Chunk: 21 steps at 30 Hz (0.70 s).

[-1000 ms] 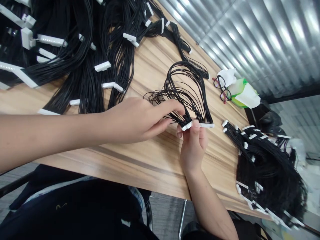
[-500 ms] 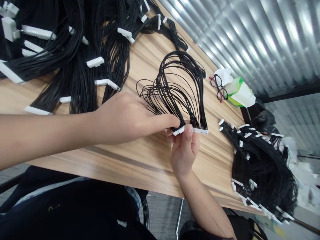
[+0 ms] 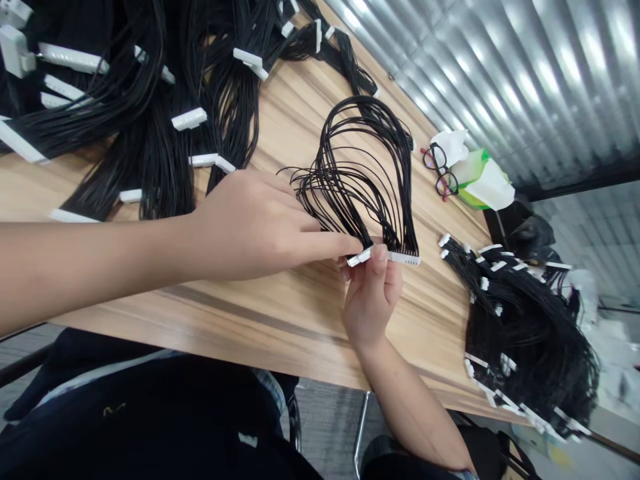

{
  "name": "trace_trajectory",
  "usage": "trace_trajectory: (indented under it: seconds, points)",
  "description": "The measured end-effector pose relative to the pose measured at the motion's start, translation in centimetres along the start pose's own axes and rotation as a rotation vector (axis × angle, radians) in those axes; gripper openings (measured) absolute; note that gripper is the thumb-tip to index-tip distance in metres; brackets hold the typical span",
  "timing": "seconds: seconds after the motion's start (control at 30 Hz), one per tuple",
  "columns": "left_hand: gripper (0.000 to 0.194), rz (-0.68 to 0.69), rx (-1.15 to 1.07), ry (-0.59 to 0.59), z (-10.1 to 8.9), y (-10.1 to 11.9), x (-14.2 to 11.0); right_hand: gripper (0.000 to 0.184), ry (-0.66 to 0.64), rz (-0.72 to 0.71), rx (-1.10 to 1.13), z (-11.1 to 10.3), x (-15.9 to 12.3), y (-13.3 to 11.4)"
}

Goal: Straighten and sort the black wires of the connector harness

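On the wood-grain worktop (image 3: 280,333), my right hand (image 3: 373,293) pinches a white plastic connector (image 3: 403,257) of looped black wires (image 3: 350,160), my left hand (image 3: 255,223) extended flat beside it.

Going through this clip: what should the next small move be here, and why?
Probably the left hand should run its fingertips along the black wire loops toward the white plastic connector strip, since the wires look bunched and crossed near it, while the right hand pinches the strip steady.
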<state>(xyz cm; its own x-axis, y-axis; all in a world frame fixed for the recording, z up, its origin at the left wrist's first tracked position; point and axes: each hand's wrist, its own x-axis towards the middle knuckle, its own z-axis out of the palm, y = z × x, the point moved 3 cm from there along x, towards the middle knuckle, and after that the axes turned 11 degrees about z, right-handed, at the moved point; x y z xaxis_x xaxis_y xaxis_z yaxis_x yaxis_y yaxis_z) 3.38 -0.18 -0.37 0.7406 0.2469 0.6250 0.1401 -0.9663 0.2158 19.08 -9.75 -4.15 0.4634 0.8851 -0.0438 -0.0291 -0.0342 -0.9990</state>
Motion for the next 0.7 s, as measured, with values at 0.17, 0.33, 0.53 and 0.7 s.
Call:
trace_trajectory:
  seconds: [0.17,0.33,0.53,0.7]
  points:
    - [0.03,0.127,0.128,-0.167,0.5,0.1,0.0,0.041,-0.035,-0.009,-0.131,-0.2,0.0,0.4]
    - [0.01,0.042,-0.048,-0.182,0.3,-0.2,0.1,0.038,-0.062,-0.074,-0.245,-0.6,0.1,0.4]
    - [0.013,-0.08,-0.188,-0.136,-0.8,-0.7,0.6,0.034,-0.088,-0.087,-0.316,-1.1,0.3,0.5]
    - [0.02,0.011,-0.099,-0.131,-0.2,-0.4,0.6,0.033,-0.11,-0.057,-0.342,-0.9,0.4,0.3]
